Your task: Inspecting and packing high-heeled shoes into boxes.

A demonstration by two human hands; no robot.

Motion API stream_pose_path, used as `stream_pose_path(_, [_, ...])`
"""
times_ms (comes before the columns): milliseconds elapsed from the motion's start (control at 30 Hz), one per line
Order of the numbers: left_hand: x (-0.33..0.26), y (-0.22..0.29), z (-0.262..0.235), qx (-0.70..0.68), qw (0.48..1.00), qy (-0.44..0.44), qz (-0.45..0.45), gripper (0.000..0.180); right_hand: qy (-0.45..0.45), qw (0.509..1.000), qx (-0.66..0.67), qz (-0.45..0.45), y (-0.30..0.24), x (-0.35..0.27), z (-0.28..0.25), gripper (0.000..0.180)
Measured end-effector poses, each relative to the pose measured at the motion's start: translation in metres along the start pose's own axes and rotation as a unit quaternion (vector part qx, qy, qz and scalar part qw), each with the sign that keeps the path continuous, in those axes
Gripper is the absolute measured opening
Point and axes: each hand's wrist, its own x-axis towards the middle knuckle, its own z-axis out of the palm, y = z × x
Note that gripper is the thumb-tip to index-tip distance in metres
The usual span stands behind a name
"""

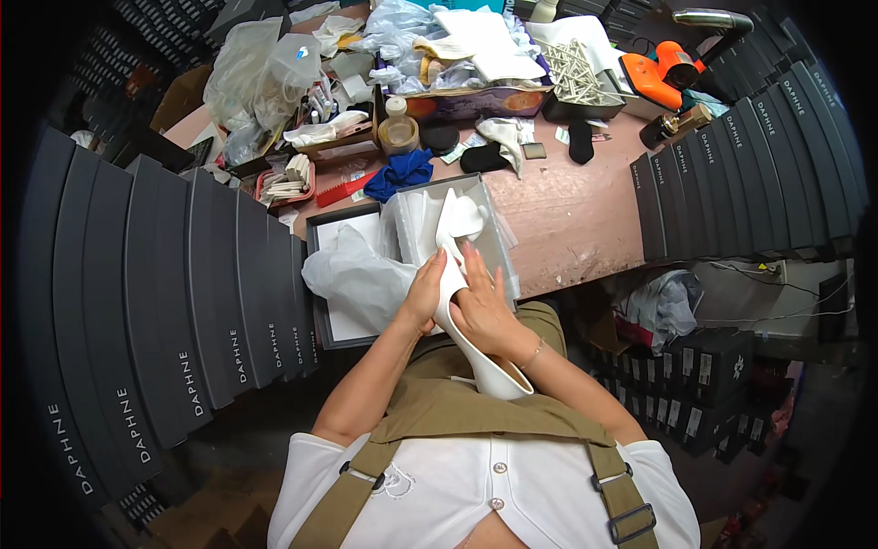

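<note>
Shoe, white, lies tilted between both hands, partly above the open box. The left hand clasps its side; the right hand spreads against it, thumb hidden. Checking seems in hand; the next move probably calls for steady support and light touch.

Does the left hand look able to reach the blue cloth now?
Probably yes, once it lets go: the left hand holds the white shoe. The open box lies between, but nothing covers the blue cloth.
</note>
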Motion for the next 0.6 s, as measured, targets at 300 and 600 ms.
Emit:
stream_pose_path(300, [-0.010,0.017,-0.010,-0.087,0.996,-0.021,0.013,0.042,-0.227,0.953,0.172,-0.101,-0.004,0.000,-0.035,0.033])
stream_pose_path(600, [-0.069,-0.021,0.041,-0.312,0.939,0.142,-0.025,0.056,-0.133,0.871,0.448,0.152,0.005,-0.008,-0.054,0.042])
